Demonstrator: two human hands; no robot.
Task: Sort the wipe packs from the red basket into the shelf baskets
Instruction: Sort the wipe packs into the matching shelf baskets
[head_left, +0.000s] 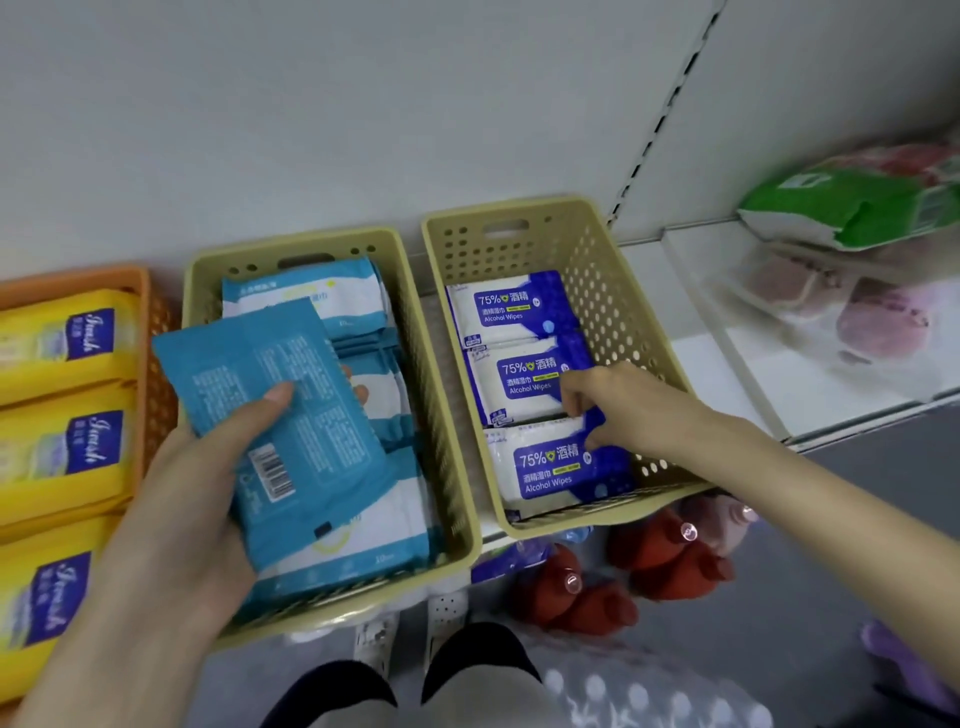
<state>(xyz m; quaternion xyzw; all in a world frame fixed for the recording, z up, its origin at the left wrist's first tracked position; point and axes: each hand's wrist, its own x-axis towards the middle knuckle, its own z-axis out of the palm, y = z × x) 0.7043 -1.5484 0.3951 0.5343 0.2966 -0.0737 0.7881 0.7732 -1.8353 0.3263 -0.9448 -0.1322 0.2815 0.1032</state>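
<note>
My left hand (197, 499) grips a light blue wipe pack (275, 415), back side up with its barcode showing, above the middle beige basket (452, 499), which holds several light blue packs. My right hand (618, 402) reaches into the right beige basket (613, 306). Its curled fingers pinch the right edge of the middle dark blue alcohol wipe pack (519, 382). That pack lies between a rear pack (506, 306) and a front pack (550, 467) of the same kind. The red basket is out of view.
An orange basket (156, 332) at the left holds yellow wipe packs (62, 343). To the right, a clear divider (810, 332) fences off green and pink bagged goods (852, 208). Red items (665, 561) sit on a lower level under the shelf edge. My shoes (483, 660) show at the bottom.
</note>
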